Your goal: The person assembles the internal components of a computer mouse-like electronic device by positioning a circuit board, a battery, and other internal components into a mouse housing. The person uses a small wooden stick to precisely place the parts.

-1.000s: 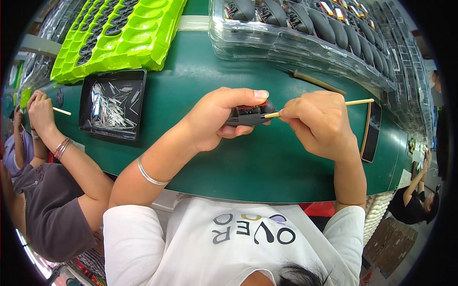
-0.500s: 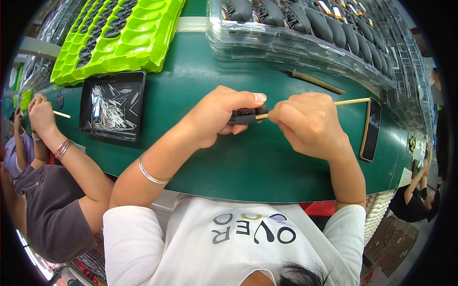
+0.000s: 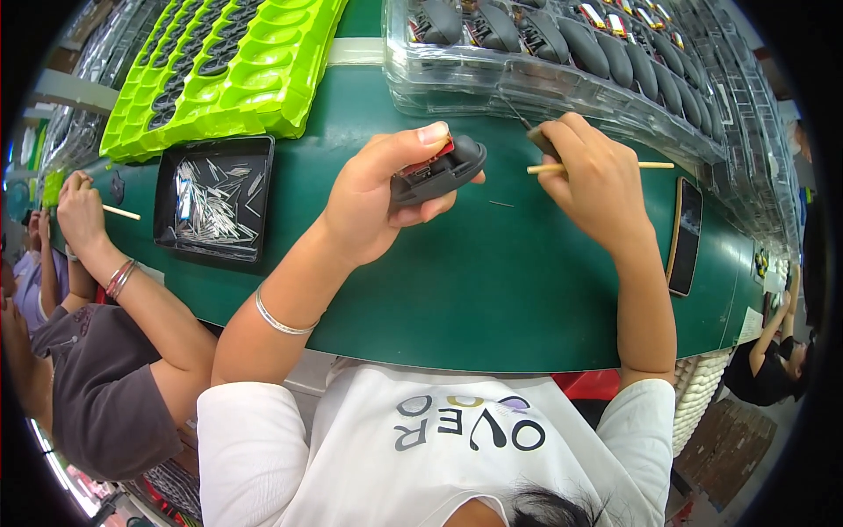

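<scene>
My left hand (image 3: 369, 189) is closed round a dark grey oval device shell (image 3: 452, 171) with exposed electronics and a small red part under the thumb. It is held tilted above the green table. My right hand (image 3: 593, 176) is closed on a thin pointed tool with a brownish handle (image 3: 540, 139), its dark tip toward the clear trays. The same hand also keeps a slim wooden stick (image 3: 650, 165) crosswise in its fingers. Between the hands a small thin metal piece (image 3: 501, 204) lies on the table.
To the left stands a black tray (image 3: 162, 206) of slim metal pieces, below a lime-green moulded tray (image 3: 290, 97). Stacked clear trays (image 3: 483, 83) of similar grey shells fill the back right. A phone (image 3: 686, 233) lies at the right. A co-worker's arm (image 3: 145, 290) is at the left.
My right hand has left the device, moved up and taken hold of the pointed tool from the table. My left hand has lifted and tilted the shell. The small metal piece now shows on the table.
</scene>
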